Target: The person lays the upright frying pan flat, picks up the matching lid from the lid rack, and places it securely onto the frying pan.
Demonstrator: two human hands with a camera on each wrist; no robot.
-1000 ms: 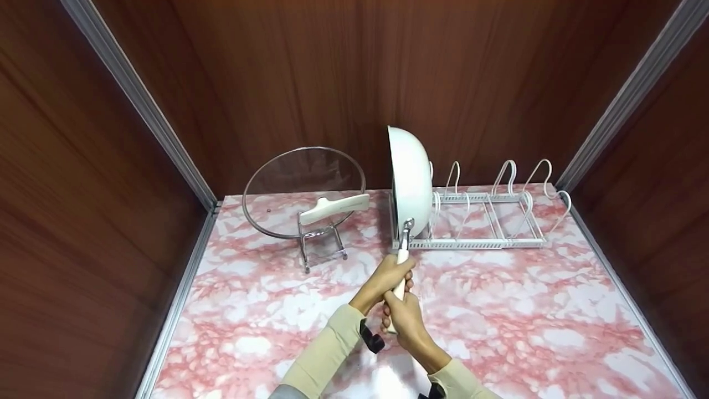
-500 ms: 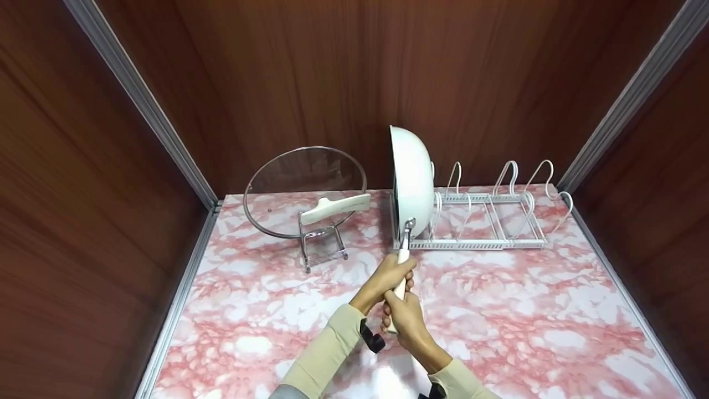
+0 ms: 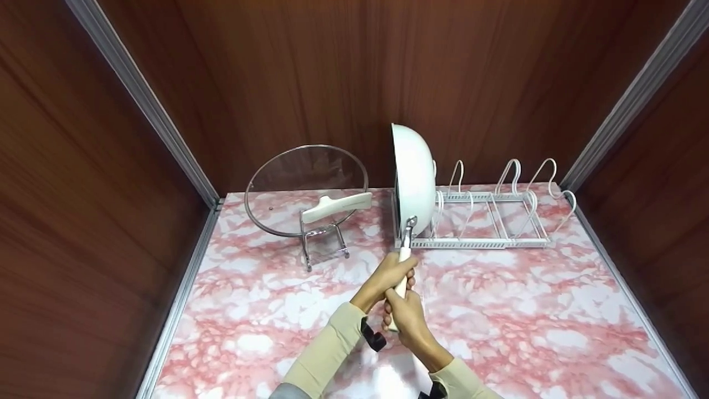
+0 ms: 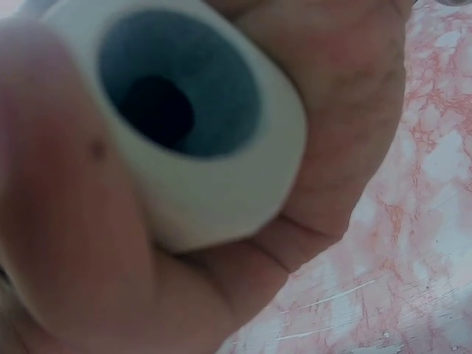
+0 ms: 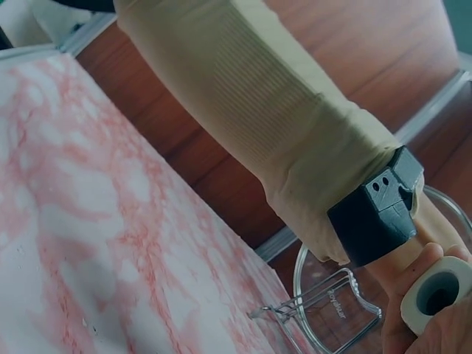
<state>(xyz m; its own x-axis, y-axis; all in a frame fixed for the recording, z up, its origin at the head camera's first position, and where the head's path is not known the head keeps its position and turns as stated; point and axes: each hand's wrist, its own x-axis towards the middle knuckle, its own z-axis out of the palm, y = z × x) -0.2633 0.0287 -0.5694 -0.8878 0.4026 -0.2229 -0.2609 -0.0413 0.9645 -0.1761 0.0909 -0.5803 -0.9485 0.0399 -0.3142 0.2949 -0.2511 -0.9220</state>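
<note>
A pale, deep frying pan [image 3: 415, 177] stands on its edge at the left end of a white wire rack [image 3: 471, 244], its hollow side facing left. Its cream handle [image 3: 401, 287] points toward me. My left hand [image 3: 386, 275] grips the handle close to the metal neck, and my right hand [image 3: 409, 318] holds it lower, near the tip. The left wrist view shows the handle's hollow end [image 4: 228, 195] with fingers curled around it. That same end, with a finger and palm beside it, appears low in the right wrist view.
Left of the pan, a glass lid [image 3: 310, 172] with a cream handle leans upright in a chrome wire stand [image 3: 306, 252]. Several wire dividers [image 3: 532, 205] rise from the rack to the right. Brown wood-look panels [image 3: 332, 66] enclose the marbled pink-white table [image 3: 515, 310].
The head view shifts very slightly. Both hands keep their hold on the frying pan's handle, and the pan stays in place in the rack.
</note>
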